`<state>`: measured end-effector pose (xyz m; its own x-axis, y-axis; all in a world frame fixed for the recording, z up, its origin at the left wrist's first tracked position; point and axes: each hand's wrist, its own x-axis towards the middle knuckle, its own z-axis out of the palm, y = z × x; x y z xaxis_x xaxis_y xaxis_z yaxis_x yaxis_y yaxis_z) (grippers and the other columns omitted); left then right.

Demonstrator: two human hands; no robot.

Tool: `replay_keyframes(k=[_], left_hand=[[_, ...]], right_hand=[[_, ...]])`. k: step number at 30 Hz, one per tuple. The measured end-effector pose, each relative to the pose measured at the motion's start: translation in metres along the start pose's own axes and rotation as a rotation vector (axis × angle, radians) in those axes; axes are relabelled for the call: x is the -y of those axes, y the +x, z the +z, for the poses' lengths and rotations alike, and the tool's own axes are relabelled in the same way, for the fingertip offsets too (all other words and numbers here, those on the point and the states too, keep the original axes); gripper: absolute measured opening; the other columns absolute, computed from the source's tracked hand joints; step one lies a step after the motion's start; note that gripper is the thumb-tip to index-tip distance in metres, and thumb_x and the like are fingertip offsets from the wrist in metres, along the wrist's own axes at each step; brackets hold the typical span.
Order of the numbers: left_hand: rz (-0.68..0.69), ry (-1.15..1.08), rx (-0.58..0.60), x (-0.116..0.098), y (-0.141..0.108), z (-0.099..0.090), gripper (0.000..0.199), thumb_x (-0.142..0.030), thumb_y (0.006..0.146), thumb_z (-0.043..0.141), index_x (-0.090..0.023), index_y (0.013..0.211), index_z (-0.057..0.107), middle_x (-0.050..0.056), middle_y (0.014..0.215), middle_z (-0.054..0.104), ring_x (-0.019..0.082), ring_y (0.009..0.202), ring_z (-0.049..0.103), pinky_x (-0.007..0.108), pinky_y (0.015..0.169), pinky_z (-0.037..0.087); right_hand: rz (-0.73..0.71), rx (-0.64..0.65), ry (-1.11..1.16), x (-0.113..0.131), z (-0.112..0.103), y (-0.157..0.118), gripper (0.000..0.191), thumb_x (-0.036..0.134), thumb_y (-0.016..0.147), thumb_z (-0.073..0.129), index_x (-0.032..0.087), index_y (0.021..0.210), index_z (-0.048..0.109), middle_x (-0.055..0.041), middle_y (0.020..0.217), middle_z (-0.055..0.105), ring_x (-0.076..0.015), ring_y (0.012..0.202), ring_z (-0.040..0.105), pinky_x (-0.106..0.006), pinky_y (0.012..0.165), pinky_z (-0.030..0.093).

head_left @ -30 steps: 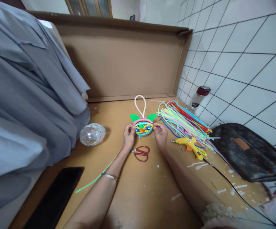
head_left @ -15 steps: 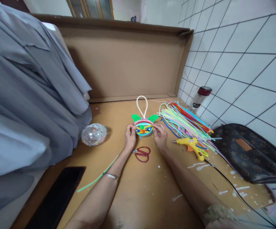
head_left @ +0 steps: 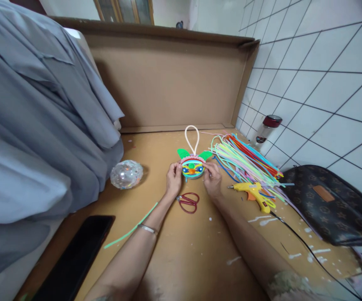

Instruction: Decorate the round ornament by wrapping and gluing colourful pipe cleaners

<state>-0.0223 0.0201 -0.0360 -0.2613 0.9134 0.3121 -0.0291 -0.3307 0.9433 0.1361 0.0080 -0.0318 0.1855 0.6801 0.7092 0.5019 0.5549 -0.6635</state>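
A round, colourful face ornament (head_left: 192, 168) with green ears and a white loop on top is held upright over the table. My left hand (head_left: 174, 179) pinches its left edge. On the opposite edge, the fingers of my right hand (head_left: 212, 179) are closed on it too. Red-handled scissors (head_left: 189, 202) lie just below the ornament, between my wrists. A light green strip (head_left: 130, 230) lies beside my left forearm.
A yellow glue gun (head_left: 254, 194) and a pile of coloured pipe cleaners (head_left: 243, 161) lie on the right, near a bottle (head_left: 267, 129) and a dark bag (head_left: 334, 205). Leftward are a clear ball (head_left: 126, 174), a black phone (head_left: 74, 257) and grey cloth (head_left: 43, 125). Cardboard (head_left: 168, 83) stands behind.
The whole view has shifted slightly, so things appear a little further right. Both hands keep their hold on the ornament, with hardly any change.
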Motion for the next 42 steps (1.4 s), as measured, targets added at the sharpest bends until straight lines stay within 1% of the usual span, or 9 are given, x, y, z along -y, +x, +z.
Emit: replay_keyframes(k=[3, 6, 10, 18, 23, 28, 31, 38, 42], left_hand=[[0.014, -0.026, 0.014, -0.002, 0.0, 0.001, 0.04, -0.06, 0.082, 0.062, -0.021, 0.077, 0.056, 0.006, 0.092, 0.069, 0.022, 0.097, 0.064, 0.034, 0.089, 0.048], [0.005, -0.046, 0.012, -0.002, 0.001, 0.001, 0.041, -0.062, 0.08, 0.064, -0.021, 0.076, 0.057, 0.006, 0.089, 0.069, 0.024, 0.1, 0.065, 0.036, 0.091, 0.049], [-0.022, -0.096, 0.021, 0.0, 0.005, -0.001, 0.042, -0.062, 0.078, 0.066, -0.021, 0.075, 0.058, 0.007, 0.087, 0.07, 0.025, 0.101, 0.066, 0.037, 0.09, 0.05], [-0.074, -0.112, 0.031, 0.006, 0.009, -0.005, 0.039, -0.056, 0.077, 0.069, -0.019, 0.073, 0.058, 0.004, 0.082, 0.07, 0.019, 0.084, 0.065, 0.032, 0.08, 0.051], [-0.089, -0.127, 0.052, 0.01, 0.01, -0.005, 0.037, -0.054, 0.078, 0.067, -0.018, 0.074, 0.058, 0.005, 0.086, 0.071, 0.018, 0.084, 0.063, 0.029, 0.077, 0.05], [-0.1, -0.157, 0.064, 0.014, 0.012, -0.005, 0.032, -0.049, 0.079, 0.066, -0.018, 0.075, 0.059, 0.006, 0.088, 0.072, 0.018, 0.086, 0.065, 0.03, 0.079, 0.05], [-0.103, -0.168, 0.062, 0.014, 0.012, -0.005, 0.029, -0.045, 0.078, 0.068, -0.018, 0.074, 0.058, 0.006, 0.089, 0.072, 0.02, 0.092, 0.066, 0.03, 0.082, 0.05], [-0.12, -0.174, 0.04, 0.012, 0.014, -0.006, 0.028, -0.043, 0.073, 0.071, -0.019, 0.069, 0.057, 0.003, 0.076, 0.068, 0.021, 0.091, 0.067, 0.033, 0.086, 0.049], [-0.127, -0.204, 0.03, 0.009, 0.014, -0.006, 0.031, -0.042, 0.07, 0.075, -0.02, 0.063, 0.054, 0.004, 0.075, 0.069, 0.023, 0.098, 0.067, 0.035, 0.089, 0.049]], right_hand=[[-0.003, -0.014, -0.026, -0.003, 0.0, 0.0, 0.031, 0.016, 0.087, 0.045, 0.022, 0.099, 0.072, -0.0088, 0.097, 0.069, -0.0222, 0.097, 0.065, -0.04, 0.089, 0.054], [-0.01, -0.021, -0.019, -0.006, 0.0, 0.001, 0.029, 0.016, 0.086, 0.045, 0.022, 0.099, 0.071, -0.0092, 0.097, 0.069, -0.0223, 0.097, 0.065, -0.039, 0.089, 0.054], [0.052, -0.019, -0.015, -0.01, 0.0, 0.001, 0.028, 0.018, 0.085, 0.045, 0.021, 0.098, 0.07, -0.0099, 0.099, 0.069, -0.0225, 0.097, 0.065, -0.038, 0.084, 0.056], [0.046, -0.012, -0.02, -0.01, -0.001, 0.003, 0.027, 0.021, 0.086, 0.046, 0.02, 0.098, 0.07, -0.0101, 0.097, 0.069, -0.023, 0.093, 0.066, -0.038, 0.079, 0.056], [-0.004, -0.058, 0.034, -0.015, 0.002, 0.003, 0.024, 0.02, 0.084, 0.05, 0.02, 0.095, 0.071, -0.0084, 0.094, 0.069, -0.0222, 0.089, 0.066, -0.038, 0.08, 0.057], [-0.024, -0.062, 0.033, -0.018, 0.002, 0.003, 0.023, 0.018, 0.083, 0.051, 0.02, 0.094, 0.071, -0.0075, 0.093, 0.069, -0.0215, 0.09, 0.067, -0.037, 0.08, 0.057], [-0.046, -0.055, 0.01, -0.016, 0.002, 0.003, 0.023, 0.017, 0.084, 0.051, 0.02, 0.095, 0.071, -0.0071, 0.093, 0.069, -0.021, 0.09, 0.067, -0.036, 0.079, 0.057], [-0.061, -0.062, -0.006, -0.015, 0.002, 0.003, 0.025, 0.015, 0.084, 0.049, 0.02, 0.094, 0.071, -0.0073, 0.093, 0.069, -0.0203, 0.09, 0.067, -0.035, 0.079, 0.057], [-0.054, -0.059, -0.009, -0.013, 0.002, 0.003, 0.025, 0.014, 0.083, 0.049, 0.021, 0.094, 0.071, -0.007, 0.093, 0.069, -0.0205, 0.09, 0.067, -0.035, 0.08, 0.057]])
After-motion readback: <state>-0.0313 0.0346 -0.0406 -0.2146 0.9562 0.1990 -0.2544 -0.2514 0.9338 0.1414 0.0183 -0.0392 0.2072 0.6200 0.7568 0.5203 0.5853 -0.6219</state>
